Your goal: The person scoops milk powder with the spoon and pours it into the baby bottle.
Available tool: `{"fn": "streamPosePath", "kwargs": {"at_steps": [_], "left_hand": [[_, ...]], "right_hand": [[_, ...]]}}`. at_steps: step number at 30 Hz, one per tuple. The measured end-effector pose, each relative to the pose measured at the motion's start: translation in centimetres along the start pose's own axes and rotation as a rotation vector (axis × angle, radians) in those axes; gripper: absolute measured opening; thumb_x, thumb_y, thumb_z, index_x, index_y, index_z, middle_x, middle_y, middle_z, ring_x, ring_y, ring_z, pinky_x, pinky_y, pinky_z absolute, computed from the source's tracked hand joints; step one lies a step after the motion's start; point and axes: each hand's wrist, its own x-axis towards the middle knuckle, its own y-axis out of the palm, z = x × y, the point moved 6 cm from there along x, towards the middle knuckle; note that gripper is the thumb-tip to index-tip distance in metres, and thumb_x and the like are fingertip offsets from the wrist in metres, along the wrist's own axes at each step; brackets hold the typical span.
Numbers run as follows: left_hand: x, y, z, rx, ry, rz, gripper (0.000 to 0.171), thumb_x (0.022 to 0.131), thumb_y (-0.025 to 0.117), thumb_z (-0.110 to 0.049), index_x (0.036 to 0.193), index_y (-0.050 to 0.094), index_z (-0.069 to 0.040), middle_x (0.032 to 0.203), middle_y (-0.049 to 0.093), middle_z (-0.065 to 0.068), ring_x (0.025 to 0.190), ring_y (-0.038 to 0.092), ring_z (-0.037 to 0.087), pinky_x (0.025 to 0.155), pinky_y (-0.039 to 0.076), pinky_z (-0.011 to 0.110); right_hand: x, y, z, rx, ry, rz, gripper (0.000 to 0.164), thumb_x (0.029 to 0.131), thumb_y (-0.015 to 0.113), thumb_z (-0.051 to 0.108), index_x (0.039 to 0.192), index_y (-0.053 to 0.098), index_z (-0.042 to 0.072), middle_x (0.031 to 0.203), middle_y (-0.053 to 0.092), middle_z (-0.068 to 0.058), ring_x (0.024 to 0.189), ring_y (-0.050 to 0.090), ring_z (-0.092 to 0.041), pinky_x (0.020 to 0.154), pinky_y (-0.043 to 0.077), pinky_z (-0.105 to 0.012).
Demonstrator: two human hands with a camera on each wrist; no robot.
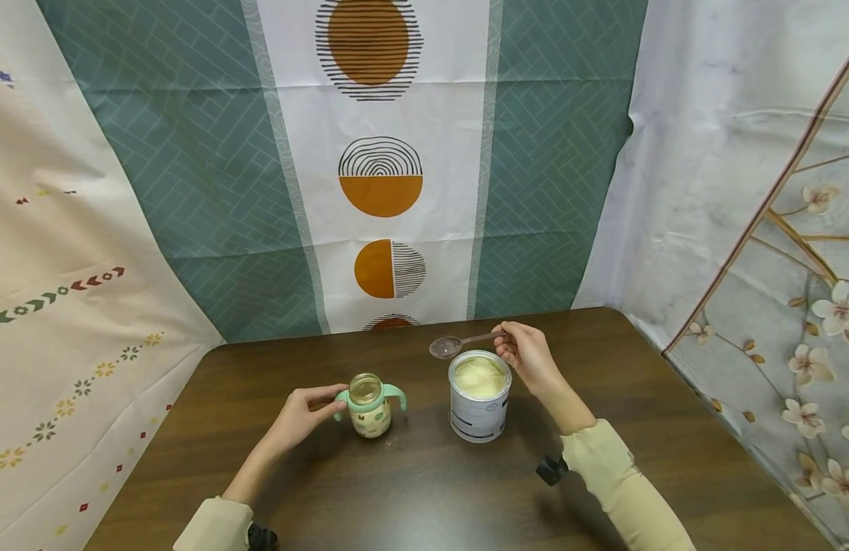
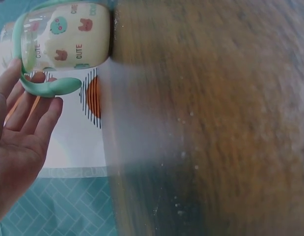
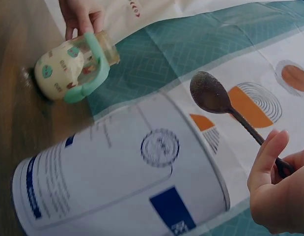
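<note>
My left hand pinches one mint-green handle of a lidless baby bottle standing on the table. Thumb and fingers lie either side of that handle in the left wrist view. Printed animals and a pale cream content show through the bottle's wall. To its right stands an open white can of pale yellow powder. Above the can's far rim, my right hand grips a spoon by its handle end, the bowl pointing left. Specks cling to the spoon's bowl, which holds no visible heap.
The dark wooden table carries small pale specks near the bottle. A patterned cloth hangs behind its far edge, with further cloths at left and right. Dark wrist devices sit by both sleeves.
</note>
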Motion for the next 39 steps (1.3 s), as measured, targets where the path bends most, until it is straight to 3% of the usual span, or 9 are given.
{"fn": "streamPosePath", "kwargs": {"at_steps": [8,12,16,25,32,39], "left_hand": [[-0.8,-0.5,-3.3,0.010,0.008,0.016,0.033,0.089,0.069,-0.014,0.120,0.067,-0.002,0.119,0.068,0.016,0.110,0.063,0.033,0.083,0.053,0.026],[-0.9,-0.5,-3.7,0.021,-0.001,0.014,0.032,0.089,0.069,-0.013,0.119,0.068,-0.003,0.118,0.069,0.016,0.109,0.064,0.032,0.083,0.053,0.025],[-0.9,-0.4,-3.1,0.008,-0.005,0.016,0.032,0.089,0.069,-0.014,0.120,0.068,-0.003,0.118,0.069,0.015,0.109,0.064,0.030,0.084,0.053,0.027],[-0.4,0.2,0.4,-0.011,0.010,0.010,0.035,0.090,0.069,-0.024,0.122,0.068,-0.011,0.122,0.068,0.010,0.113,0.063,0.024,0.085,0.052,0.025],[-0.5,0.1,0.7,-0.048,0.004,0.008,0.034,0.088,0.070,-0.029,0.120,0.070,-0.015,0.119,0.069,0.009,0.111,0.064,0.018,0.085,0.052,0.023],[-0.6,-0.2,0.5,-0.020,0.016,-0.011,0.032,0.089,0.070,-0.027,0.119,0.070,-0.014,0.117,0.070,0.009,0.107,0.064,0.007,0.084,0.051,0.021]], "right_hand": [[-0.1,-1.8,-0.4,0.025,0.002,-0.029,0.035,0.104,0.041,0.014,0.078,0.065,0.011,0.065,0.058,0.004,0.054,0.053,-0.004,0.053,0.046,-0.013],[-0.1,-2.7,-0.5,0.045,-0.010,-0.053,0.038,0.104,0.040,0.014,0.076,0.065,0.011,0.063,0.056,0.005,0.052,0.051,-0.003,0.050,0.044,-0.012],[0.0,-3.6,-0.9,0.049,-0.017,-0.079,0.039,0.104,0.039,0.015,0.075,0.064,0.012,0.061,0.055,0.006,0.050,0.049,-0.002,0.048,0.041,-0.012],[0.1,-4.9,-1.6,0.005,-0.025,-0.125,0.037,0.103,0.041,0.017,0.073,0.063,0.012,0.057,0.054,0.007,0.047,0.047,-0.001,0.045,0.039,-0.012],[0.1,-5.2,-2.1,-0.032,-0.031,-0.130,0.036,0.103,0.042,0.016,0.073,0.062,0.011,0.057,0.053,0.006,0.047,0.046,-0.002,0.043,0.037,-0.012],[0.0,-4.8,-2.4,-0.160,-0.058,-0.088,0.031,0.103,0.044,0.018,0.078,0.059,0.008,0.058,0.052,0.005,0.048,0.046,-0.003,0.045,0.036,-0.014]]}}
